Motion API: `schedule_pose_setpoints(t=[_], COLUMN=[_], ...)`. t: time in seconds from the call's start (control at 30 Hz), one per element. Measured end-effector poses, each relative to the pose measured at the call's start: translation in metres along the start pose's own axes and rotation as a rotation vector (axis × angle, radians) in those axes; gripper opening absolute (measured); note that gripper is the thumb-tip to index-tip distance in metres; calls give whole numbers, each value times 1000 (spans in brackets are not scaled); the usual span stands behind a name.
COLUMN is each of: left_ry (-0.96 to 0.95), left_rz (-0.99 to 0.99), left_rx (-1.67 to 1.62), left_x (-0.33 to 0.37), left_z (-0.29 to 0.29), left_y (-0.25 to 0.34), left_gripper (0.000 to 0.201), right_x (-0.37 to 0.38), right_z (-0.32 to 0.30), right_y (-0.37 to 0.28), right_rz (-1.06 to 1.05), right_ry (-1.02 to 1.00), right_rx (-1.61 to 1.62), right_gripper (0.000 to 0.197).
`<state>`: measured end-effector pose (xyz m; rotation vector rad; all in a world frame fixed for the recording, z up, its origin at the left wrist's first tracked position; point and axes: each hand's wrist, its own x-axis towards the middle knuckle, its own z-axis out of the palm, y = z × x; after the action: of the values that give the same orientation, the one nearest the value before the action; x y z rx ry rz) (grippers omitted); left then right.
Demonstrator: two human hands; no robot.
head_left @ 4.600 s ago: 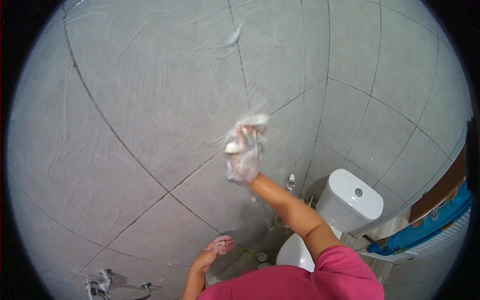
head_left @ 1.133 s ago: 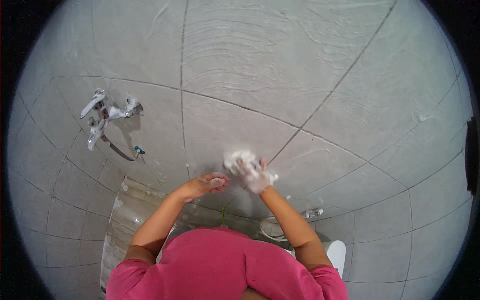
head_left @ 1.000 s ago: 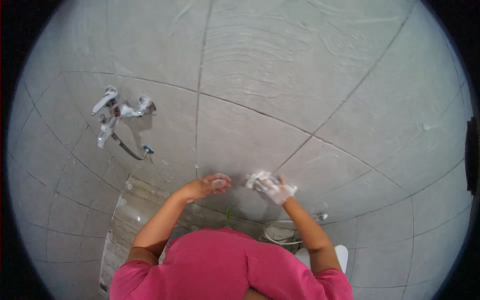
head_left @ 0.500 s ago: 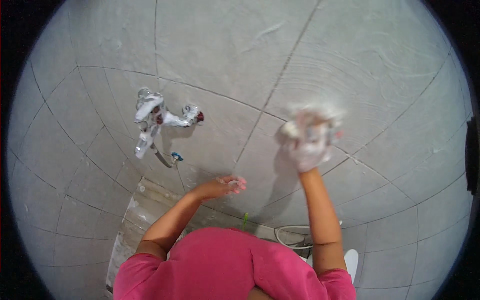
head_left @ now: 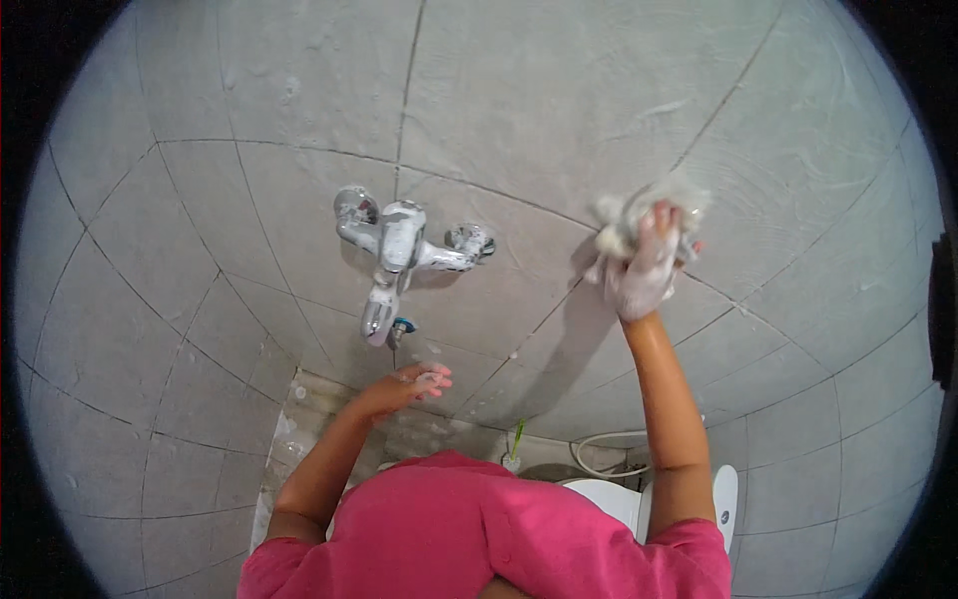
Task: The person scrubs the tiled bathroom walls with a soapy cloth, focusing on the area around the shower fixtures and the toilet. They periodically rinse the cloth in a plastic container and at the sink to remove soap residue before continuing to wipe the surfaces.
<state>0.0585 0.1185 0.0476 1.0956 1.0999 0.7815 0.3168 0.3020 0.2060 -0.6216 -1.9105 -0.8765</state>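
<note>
My right hand (head_left: 642, 283), coated in white suds, presses a whitish, fluffy scrubber (head_left: 684, 195) against the grey tiled wall (head_left: 534, 165). Its fingers lie over the scrubber, and foam hides part of both. Lower and to the left, my left hand (head_left: 411, 383) hovers with loosely bent, spread fingers and holds nothing; some foam clings to it. Just above that hand, a chrome mixer tap (head_left: 402, 242) smeared with foam is fixed to the wall.
Under the tap sits a small blue-handled valve (head_left: 403, 325). A stained ledge (head_left: 339, 392) runs along the wall's foot. Lower right are a white hose (head_left: 589, 461), a white toilet (head_left: 611, 497) and a green-handled brush (head_left: 518, 437). Soap streaks mark the tiles.
The view has shifted, so the tap appears farther right. My right hand has slid the scrubber slightly left across the tiles. My left hand has moved left, below the tap.
</note>
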Motion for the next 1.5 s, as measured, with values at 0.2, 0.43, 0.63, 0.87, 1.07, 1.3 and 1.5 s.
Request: schedule_pose_setpoints(t=[0.2, 0.43, 0.63, 0.87, 1.07, 1.3, 1.5], left_ry=[-9, -35, 99, 240, 248, 329, 217], left_rz=[-2, -20, 10, 27, -14, -29, 14], left_rx=[-42, -43, -170, -311, -289, -328, -292], left_x=[-14, -30, -49, -63, -65, -65, -55], left_z=[-21, -38, -35, -18, -14, -9, -12], left_y=[-16, -34, -46, -52, -55, -60, -62], left_gripper=[43, 38, 37, 36, 37, 38, 37], right_x=[-18, -182, -115, -131, -132, -75, -120], right_z=[49, 93, 45, 114, 248, 194, 108], right_y=[-76, -65, -41, -147, -247, -250, -106], right_rz=[47, -864, -113, -286, 425, 278, 966], right_ry=[-85, -446, -240, -564, -707, -1109, -1341], right_rx=[-59, -517, -111, -29, 1330, 1176, 1733], right_gripper=[51, 51, 59, 45, 42, 37, 39])
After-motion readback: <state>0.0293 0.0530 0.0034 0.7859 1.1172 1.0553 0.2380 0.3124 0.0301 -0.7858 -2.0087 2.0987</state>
